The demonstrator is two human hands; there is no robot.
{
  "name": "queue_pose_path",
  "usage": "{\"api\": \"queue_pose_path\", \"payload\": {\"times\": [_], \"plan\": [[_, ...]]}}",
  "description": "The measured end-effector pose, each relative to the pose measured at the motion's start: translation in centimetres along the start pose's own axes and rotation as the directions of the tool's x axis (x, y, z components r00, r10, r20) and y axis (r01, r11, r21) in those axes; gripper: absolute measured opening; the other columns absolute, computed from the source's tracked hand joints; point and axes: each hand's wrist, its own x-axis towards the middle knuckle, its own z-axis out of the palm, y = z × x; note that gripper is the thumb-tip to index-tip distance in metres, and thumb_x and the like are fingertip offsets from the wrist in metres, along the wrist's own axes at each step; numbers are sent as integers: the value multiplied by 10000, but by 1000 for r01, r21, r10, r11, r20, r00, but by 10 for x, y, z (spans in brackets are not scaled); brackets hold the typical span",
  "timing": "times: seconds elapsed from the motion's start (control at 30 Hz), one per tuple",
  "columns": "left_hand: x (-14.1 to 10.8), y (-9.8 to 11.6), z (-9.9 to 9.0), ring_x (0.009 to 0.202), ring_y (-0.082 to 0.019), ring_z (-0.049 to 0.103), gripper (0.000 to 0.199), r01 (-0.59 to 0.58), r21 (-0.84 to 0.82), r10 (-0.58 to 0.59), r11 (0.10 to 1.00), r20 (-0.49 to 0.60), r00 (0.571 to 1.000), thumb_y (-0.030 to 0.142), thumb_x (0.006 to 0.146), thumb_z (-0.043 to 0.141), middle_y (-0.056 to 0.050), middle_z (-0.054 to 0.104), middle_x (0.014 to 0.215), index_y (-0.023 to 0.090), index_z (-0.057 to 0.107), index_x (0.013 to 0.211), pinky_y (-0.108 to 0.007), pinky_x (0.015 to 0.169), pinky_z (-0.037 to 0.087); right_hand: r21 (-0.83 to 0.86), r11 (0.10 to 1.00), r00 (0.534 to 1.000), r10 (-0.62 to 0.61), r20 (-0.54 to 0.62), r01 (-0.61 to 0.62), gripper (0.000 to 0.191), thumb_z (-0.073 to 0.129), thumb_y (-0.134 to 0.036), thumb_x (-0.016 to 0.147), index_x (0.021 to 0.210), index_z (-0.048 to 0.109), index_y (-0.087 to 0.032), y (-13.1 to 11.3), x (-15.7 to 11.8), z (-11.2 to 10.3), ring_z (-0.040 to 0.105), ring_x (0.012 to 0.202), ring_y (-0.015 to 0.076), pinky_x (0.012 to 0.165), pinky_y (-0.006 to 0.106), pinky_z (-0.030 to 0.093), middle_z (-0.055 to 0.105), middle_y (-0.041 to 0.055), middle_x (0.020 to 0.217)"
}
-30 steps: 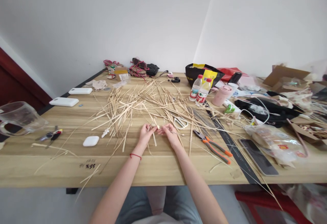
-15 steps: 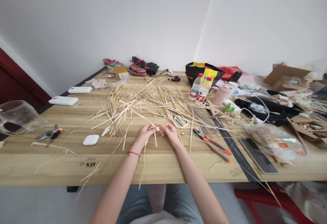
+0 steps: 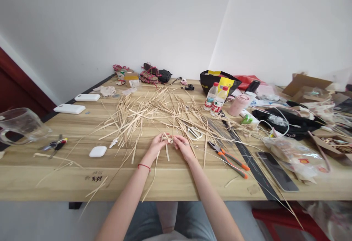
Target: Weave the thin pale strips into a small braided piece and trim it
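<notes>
Between my two hands is a small woven piece of pale straw strips, with loose strip ends hanging from it over the table. My left hand, with a red string at the wrist, is closed on its left side. My right hand pinches at its right side, the fingertips partly hidden. Just beyond the hands lies a wide heap of loose straw strips. White-handled scissors rest to the right of my right hand, and orange-handled pliers lie farther right.
On the left are a white earphone case, a clear jug and small cutters. To the right stand two water bottles and a pink cup. A phone lies near the right front edge.
A long strip that rose to the upper left from the piece now points up and away. The hanging end at my left hand has swung left. Both hands stay in place.
</notes>
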Motion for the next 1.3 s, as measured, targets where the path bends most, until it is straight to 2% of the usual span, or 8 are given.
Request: {"api": "queue_pose_path", "payload": {"times": [0.27,0.53,0.77,0.83,0.9,1.0,1.13,1.3], "plan": [[-2,1,3,806,-174,613,357,-16,40,15,999,29,999,293,602,740,-52,657,868,154,618,908,-272,719,475,63,995,997,-74,-31,76,277,746,-354,592,831,696,-222,-9,-3,4,612,810,178,759,315,488,676,26,938],[1,1,0,789,-178,614,339,12,-87,-20,996,-91,996,287,573,757,-51,659,825,138,631,849,-325,774,475,73,997,1000,6,13,-7,534,774,-297,558,1067,615,-259,-10,-6,-1,620,705,129,694,279,506,650,25,1047],[9,-4,-9,734,-147,598,416,-162,-41,140,986,-321,937,287,541,771,-30,647,812,143,623,902,-317,758,479,-95,987,937,153,314,-129,280,683,-418,671,776,681,-159,-11,-6,-8,559,499,114,545,262,475,650,12,642],[10,-4,-10,742,-152,600,427,-167,1,157,986,-347,924,295,536,771,-37,653,834,146,626,909,-315,754,479,-96,994,957,69,281,-44,248,671,-397,696,793,676,-169,-15,-8,-6,575,540,128,585,281,486,656,21,673],[10,-5,-9,738,-153,601,433,-152,34,154,988,-359,921,300,535,769,-43,656,851,145,628,915,-313,750,478,-111,987,988,-100,117,113,214,667,-357,711,852,670,-195,-21,-7,-4,604,649,151,664,304,496,668,36,774],[11,-6,-8,726,-154,601,448,-133,59,145,989,-351,925,303,532,770,-54,656,864,138,628,924,-311,736,483,-245,920,949,-316,-7,305,228,630,-310,745,959,661,-236,-30,0,2,604,821,182,745,327,487,643,64,995],[12,-7,-5,690,-153,598,449,-116,61,129,991,-316,940,303,525,777,-36,652,787,131,625,911,-309,706,490,-401,825,915,-389,106,398,371,610,-274,752,1122,595,-253,-40,23,17,583,757,161,629,288,474,597,81,1109],[10,-10,-1,659,-151,601,437,-106,82,125,991,-294,948,307,516,783,-23,647,725,122,629,881,-301,685,493,-485,744,885,-434,172,459,299,585,-259,775,1068,617,-209,-44,57,29,581,702,151,635,274,461,669,50,899]]}}
